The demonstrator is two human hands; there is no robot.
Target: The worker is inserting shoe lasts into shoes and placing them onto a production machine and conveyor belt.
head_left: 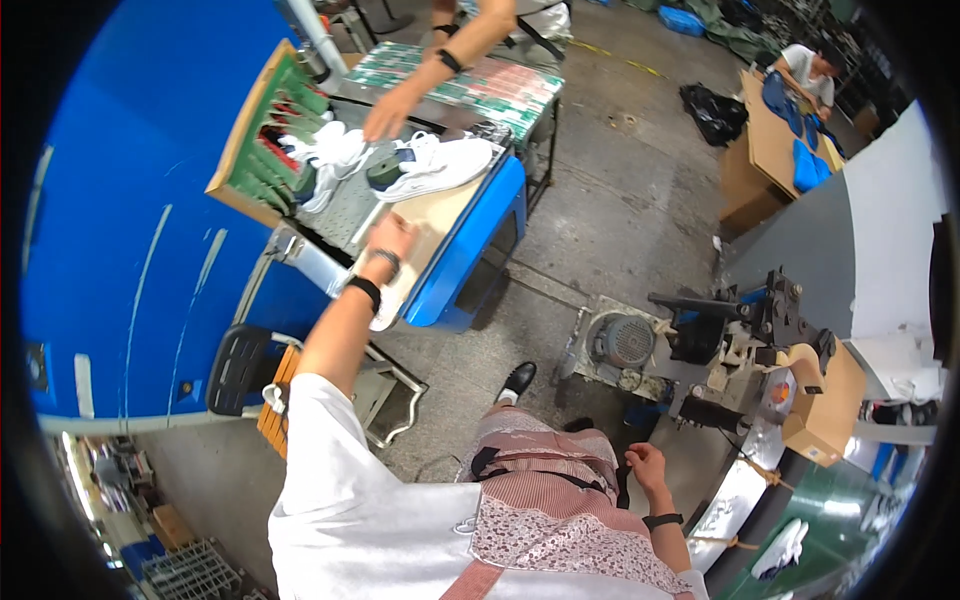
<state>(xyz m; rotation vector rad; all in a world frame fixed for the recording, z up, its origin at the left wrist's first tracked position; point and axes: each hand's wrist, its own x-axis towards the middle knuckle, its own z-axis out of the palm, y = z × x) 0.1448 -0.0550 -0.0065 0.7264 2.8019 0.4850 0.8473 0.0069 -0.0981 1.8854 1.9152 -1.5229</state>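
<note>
My left hand (pixel 392 240) reaches over the tan edge board (pixel 425 240) of a blue-sided conveyor, just below a white sneaker (pixel 440 170) with a dark green heel. Motion smears its fingers, and I cannot see whether they hold anything. Farther left on the metal conveyor bed (pixel 345 215) lie more white sneakers (pixel 335 150). A co-worker's hand (pixel 390 112) hangs just above them. My right hand (pixel 646 466) is low beside my patterned apron (pixel 545 520), its fingers loosely bent and apart, with nothing visible in them.
A green, wood-edged panel (pixel 270 140) stands at the conveyor's left end, by a blue wall (pixel 130 200). A motor (pixel 625 340) and a dark machine (pixel 745 350) stand to my right, beside a cardboard box (pixel 825 410). A chair (pixel 245 370) is at lower left. Another person (pixel 805 75) sits far right.
</note>
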